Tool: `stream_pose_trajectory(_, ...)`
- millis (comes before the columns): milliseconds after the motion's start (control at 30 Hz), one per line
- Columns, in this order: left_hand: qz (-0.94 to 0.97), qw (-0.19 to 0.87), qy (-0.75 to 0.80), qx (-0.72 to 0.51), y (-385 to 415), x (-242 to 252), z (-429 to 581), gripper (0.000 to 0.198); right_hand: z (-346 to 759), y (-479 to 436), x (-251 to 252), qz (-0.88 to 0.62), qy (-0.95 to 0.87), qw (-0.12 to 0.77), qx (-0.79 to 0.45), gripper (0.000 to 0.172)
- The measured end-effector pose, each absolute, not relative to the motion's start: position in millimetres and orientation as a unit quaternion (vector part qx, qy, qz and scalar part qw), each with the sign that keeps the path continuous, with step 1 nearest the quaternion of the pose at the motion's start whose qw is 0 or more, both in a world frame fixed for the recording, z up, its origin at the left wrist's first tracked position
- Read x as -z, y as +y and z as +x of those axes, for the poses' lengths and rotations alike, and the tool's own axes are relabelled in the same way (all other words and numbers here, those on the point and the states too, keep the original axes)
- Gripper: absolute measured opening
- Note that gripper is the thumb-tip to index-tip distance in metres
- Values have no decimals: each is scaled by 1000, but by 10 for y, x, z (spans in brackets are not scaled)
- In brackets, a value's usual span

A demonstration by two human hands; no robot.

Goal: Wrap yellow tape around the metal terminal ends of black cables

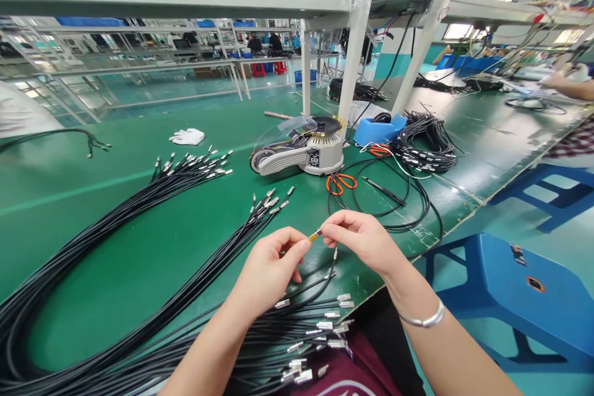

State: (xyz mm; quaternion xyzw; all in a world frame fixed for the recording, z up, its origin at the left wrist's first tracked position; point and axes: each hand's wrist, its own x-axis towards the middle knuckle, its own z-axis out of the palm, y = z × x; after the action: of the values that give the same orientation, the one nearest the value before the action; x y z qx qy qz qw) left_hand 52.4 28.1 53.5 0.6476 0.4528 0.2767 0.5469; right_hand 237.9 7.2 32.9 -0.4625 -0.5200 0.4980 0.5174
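Note:
My left hand (273, 266) and my right hand (359, 238) meet over the table's front edge, thumb and forefinger of each pinched together. Between the fingertips is a small amber-yellow strip, which looks like tape (315, 237), with a dark and silvery bit at its right end. My left fingers hold the yellow end, my right the other; what lies inside the pinch is hidden. Under my left hand and forearm runs a bundle of black cables (264, 337) with silver metal plugs (328, 325). One cable's silver plug (335, 253) points up just below my right fingers.
More black cables (125, 210) curve across the green table (116, 253). A grey tape dispenser (320, 151), orange-handled scissors (341, 184), a black pen-like tool (384, 190), coiled cables (424, 142) and a white glove (187, 137) lie beyond. A blue stool (533, 291) stands right; a person's arm (573, 83) shows far right.

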Motion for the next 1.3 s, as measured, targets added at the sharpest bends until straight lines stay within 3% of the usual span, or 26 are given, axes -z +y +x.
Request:
stream_pose_trajectory(467,793,340,447,-236,215,-526,735,24,2479,-17,-290,-488,-569,441,-493,20)
stream_pose_trajectory(667,756,500,403,-129,318,-765,577,27,2513,50,-296,-492,-605,399,-482,21)
stream_pose_trajectory(800,796,337,466,-188,355,-978,63,32,2509,93,-236,-519,-576,429,-464,25)
stream_pose_trajectory(933,806,204,534,-154,188,-776,-401,27,2513,126,-184,-511,-555,429,-496,27)
stream_pose_trajectory(1100,824,254,495,-109,44,-374,-275,29,2523,122,-167,-533,-543,413,-500,27)
stream_pose_trajectory(1300,776,372,505,-66,188,-512,184,26,2510,0,-228,-559,-518,410,-500,25)
